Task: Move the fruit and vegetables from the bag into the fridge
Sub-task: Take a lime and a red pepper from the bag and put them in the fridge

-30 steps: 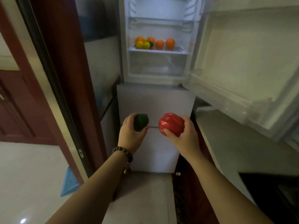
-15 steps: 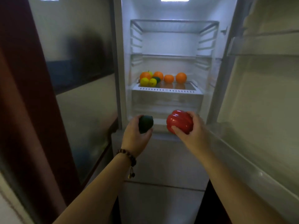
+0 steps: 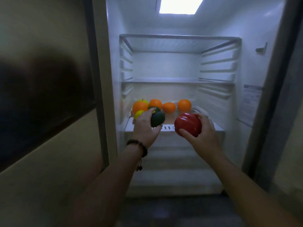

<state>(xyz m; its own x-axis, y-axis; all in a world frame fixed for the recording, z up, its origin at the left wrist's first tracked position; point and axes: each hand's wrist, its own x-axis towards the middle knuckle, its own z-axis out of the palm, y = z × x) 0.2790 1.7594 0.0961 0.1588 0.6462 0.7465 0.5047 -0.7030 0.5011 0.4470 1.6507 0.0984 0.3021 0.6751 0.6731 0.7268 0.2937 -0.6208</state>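
Note:
My left hand (image 3: 145, 126) grips a dark green pepper (image 3: 157, 119) just in front of the fridge's lower shelf (image 3: 170, 127). My right hand (image 3: 203, 131) holds a red bell pepper (image 3: 187, 124) at the same height, to the right. On that shelf sit several oranges (image 3: 168, 107), a yellow lemon (image 3: 138, 114), a yellow-green fruit (image 3: 143, 101) at the back left and another dark green piece (image 3: 154, 109) partly hidden by my left hand. The bag is not in view.
The open fridge (image 3: 180, 66) fills the middle, lit from above, with two bare glass shelves higher up. Its open door (image 3: 291, 112) stands at the right. A wall with a dark panel (image 3: 41, 95) is close on the left.
I have come closer to the fridge. Both hands have risen and moved forward with their peppers, from below the compartment to the front edge of the fruit shelf.

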